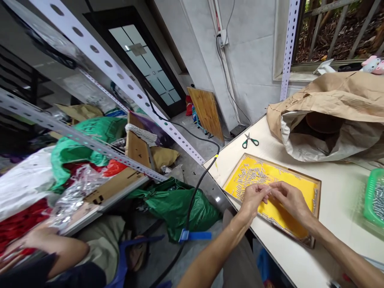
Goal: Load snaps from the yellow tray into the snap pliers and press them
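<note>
My left hand (255, 197) and my right hand (287, 196) meet over a shallow tray (318, 200) with a yellow bottom. The fingers of both are pinched, tips close together. Between them is a tiny light piece, too small to name. Many small, thin, pale grey pieces (252, 176) lie scattered on the yellow bottom, mostly beyond my left hand. More of them line the tray's edges. Green-handled scissors (250, 141) lie on the white table just beyond the tray.
A large brown paper sack (324, 116) stands open at the back right. A green basket (375, 200) of small metallic pieces is at the right edge. A black cable (196, 192) hangs left of the table. Another person's arm (57, 248) reaches among red goods at lower left.
</note>
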Available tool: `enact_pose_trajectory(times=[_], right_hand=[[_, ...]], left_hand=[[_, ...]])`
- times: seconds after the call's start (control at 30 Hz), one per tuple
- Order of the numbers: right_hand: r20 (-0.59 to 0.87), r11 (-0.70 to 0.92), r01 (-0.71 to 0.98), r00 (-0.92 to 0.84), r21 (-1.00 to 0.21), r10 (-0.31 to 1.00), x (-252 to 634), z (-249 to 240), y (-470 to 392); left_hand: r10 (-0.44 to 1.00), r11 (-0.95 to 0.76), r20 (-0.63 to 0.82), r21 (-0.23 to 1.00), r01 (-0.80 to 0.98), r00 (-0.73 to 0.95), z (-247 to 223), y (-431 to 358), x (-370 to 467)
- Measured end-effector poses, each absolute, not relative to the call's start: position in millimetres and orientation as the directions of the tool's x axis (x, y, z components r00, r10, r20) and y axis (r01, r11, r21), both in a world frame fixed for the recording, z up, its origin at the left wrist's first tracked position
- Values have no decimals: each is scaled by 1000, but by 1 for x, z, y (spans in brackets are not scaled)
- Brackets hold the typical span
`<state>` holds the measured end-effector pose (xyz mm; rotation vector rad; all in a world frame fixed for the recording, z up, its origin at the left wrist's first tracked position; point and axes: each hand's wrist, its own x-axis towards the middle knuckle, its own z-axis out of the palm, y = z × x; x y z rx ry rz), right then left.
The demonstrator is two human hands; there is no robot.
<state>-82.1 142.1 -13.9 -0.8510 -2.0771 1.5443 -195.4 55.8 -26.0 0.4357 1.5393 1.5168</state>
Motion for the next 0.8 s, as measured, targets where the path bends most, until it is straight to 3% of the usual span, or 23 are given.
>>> enact_pose_trajectory(times=[0.1,0.17,0.23,0.3,0.4,0.5,0.6,0.7,0.8], right_hand=[[24,317,269,-728,-910,685,-80,-17,143],[57,432,321,-746,-843,664,-76,-19,146],[96,538,370,-752,-758,652,-73,-22,148],[143,596,389,-744,-702,653,-71,-25,149],[206,618,363,-724,-697,658,-71,-28,148],[235,613,340,-708,-713,666,-73,-27,146],[215,574,317,-707,-755,674,-75,-21,147],[122,427,294,-687,-855,717,-79,-16,150],[-41,216,304,-659,-928,751,-88,-18,151]], left_hand=[[770,313,-338,939,-141,-540,-27,52,-198],[782,390,-238,908,154,-577,-22,52,-207],[795,417,-49,768,486,-605,-15,57,-221],[811,433,101,559,707,-577,-8,67,-237],[863,448,80,334,830,-498,-7,86,-261],[898,428,-16,254,867,-439,-14,99,-276],[914,384,14,289,877,-404,-20,96,-280],[884,371,54,522,768,-463,-21,84,-272],[856,359,-21,743,565,-517,-19,71,-257]])
